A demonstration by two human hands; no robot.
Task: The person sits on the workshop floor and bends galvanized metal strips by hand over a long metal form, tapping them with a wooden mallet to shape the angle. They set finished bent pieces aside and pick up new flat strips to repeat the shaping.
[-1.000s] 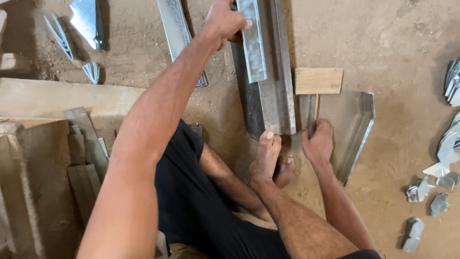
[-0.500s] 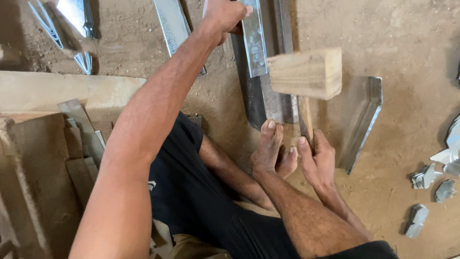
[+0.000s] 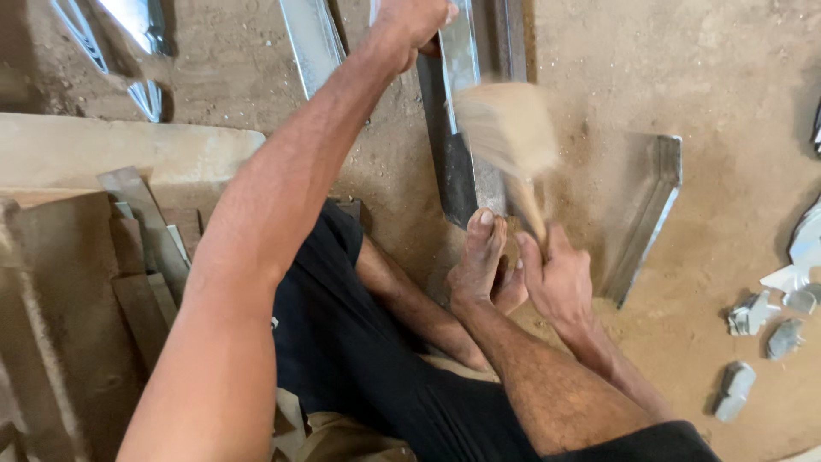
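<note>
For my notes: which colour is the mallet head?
Pale, light-brown wood; the mallet head is motion-blurred. Seen in the head view.

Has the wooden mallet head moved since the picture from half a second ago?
Yes. The mallet head, blurred with motion, has shifted left onto the metal strip that the left hand holds; before, it was right of the strip.

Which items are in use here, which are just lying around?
In use: left hand on metal strip; right hand swinging wooden mallet; dark bar beneath.

Lying about: bent sheet, metal scraps, wood offcuts.
</note>
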